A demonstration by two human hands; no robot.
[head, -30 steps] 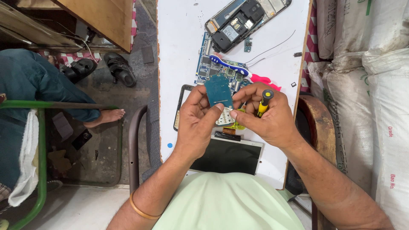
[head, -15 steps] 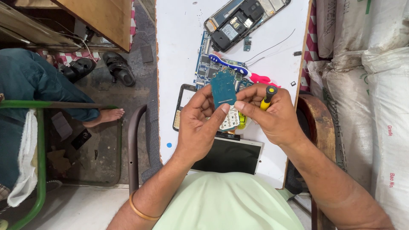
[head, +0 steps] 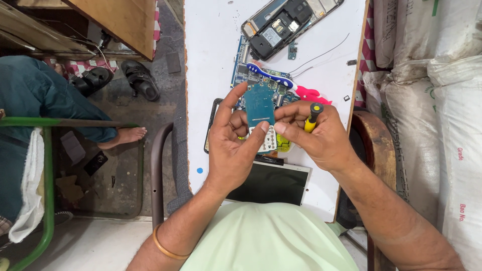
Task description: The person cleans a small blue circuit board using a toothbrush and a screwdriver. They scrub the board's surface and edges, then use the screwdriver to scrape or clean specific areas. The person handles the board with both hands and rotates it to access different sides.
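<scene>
Left hand (head: 233, 150): small teal rectangular circuit board (head: 260, 103) is pinched, now raised slightly farther.
Right hand (head: 314, 138): board's near edge is pinched; yellow-handled screwdriver (head: 311, 118) is tucked in.
Table (head: 216, 50): white.

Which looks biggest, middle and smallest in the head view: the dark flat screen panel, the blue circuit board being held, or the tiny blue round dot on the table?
1. Dark flat screen panel
2. Blue circuit board
3. Tiny blue round dot

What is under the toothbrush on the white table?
The blue-and-pink toothbrush lies across a blue circuit board on the white table. The left hand and the small board it holds hide the rest beneath.
</scene>
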